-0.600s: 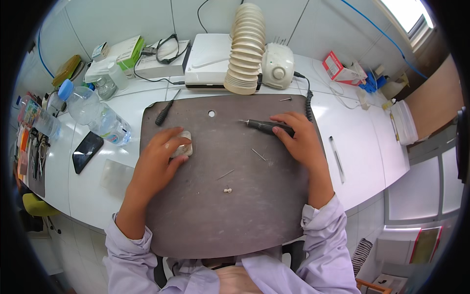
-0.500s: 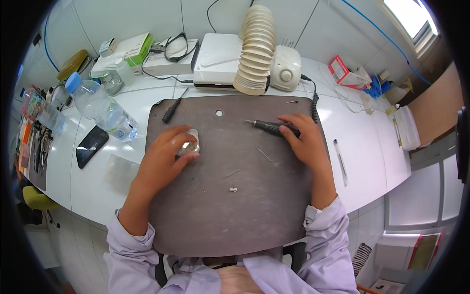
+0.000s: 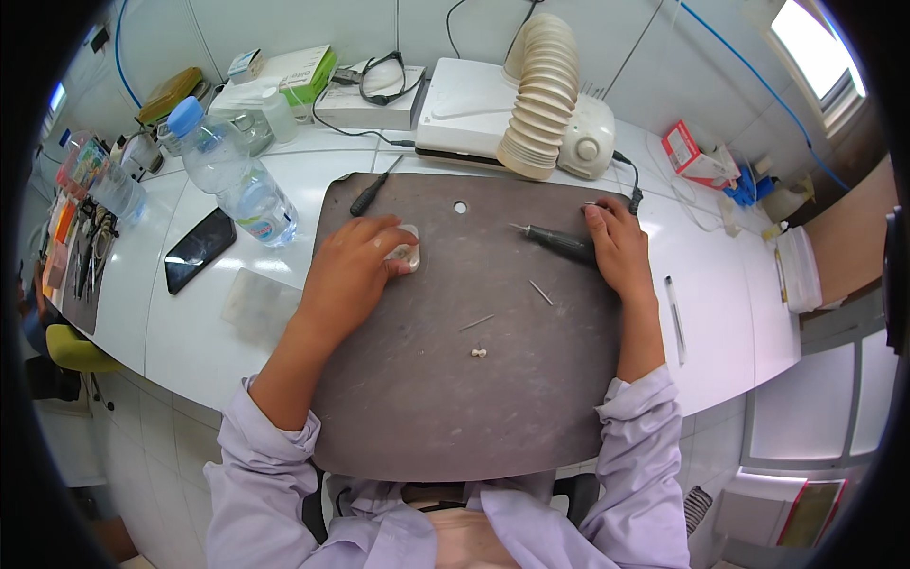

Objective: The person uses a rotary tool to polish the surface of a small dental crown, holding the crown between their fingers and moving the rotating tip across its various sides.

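On the white bench, far left, a phone (image 3: 199,249) lies face up beside a water bottle (image 3: 232,174) resting on its side, both well clear of the work. Next comes the dark mat (image 3: 455,379), which covers the middle of the bench in front of the person.

Near the mat's upper left, the left hand (image 3: 349,270) curls over a small pale cast (image 3: 406,254), fingers wrapped round its near side and pressing it to the mat; most of the piece is hidden under the hand. Loose on the mat toward the centre lie a thin pin (image 3: 477,322), a tiny white bead pair (image 3: 479,353) and a second short pin (image 3: 541,292), all apart from either hand.

Further right, the right hand (image 3: 618,248) lies palm down over the rear of a dark handpiece (image 3: 555,242), its tip pointing left toward the cast. Whether the fingers have closed round it I cannot tell.

This looks like the pick-up stage: piece steadied, tool not yet raised. The next move would seem to call for a firm pen-like hold on the handpiece and bringing its tip to the cast without knocking the loose bits between.

Behind, a ribbed suction hose (image 3: 540,104) stands at the mat's far edge.
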Demonstrator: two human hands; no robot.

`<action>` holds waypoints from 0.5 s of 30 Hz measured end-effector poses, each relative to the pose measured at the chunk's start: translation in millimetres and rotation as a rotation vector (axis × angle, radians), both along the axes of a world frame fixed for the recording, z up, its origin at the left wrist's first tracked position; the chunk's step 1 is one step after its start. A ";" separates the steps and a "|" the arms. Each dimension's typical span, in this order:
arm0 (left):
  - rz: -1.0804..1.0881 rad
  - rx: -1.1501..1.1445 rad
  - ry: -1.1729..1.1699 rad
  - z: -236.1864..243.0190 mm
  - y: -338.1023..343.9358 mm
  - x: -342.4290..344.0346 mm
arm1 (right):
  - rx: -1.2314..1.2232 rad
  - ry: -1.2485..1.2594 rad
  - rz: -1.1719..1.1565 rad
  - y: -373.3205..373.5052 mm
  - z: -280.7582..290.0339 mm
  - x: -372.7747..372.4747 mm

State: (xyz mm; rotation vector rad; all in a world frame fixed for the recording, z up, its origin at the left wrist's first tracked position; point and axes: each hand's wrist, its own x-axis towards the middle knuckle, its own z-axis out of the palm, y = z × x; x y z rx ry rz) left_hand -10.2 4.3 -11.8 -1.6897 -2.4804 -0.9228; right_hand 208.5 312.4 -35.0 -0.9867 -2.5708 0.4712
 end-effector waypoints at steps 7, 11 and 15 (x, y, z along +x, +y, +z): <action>0.048 -0.035 -0.015 6.4 -5.3 -4.4 | 0.123 0.087 -0.049 12.5 -7.6 -2.1; 0.047 -0.110 0.061 7.3 -11.9 -5.2 | 0.007 0.280 -0.095 23.9 -12.4 3.7; 0.067 -0.084 0.057 15.7 -12.6 -3.7 | -0.211 0.610 -0.031 15.8 1.9 9.6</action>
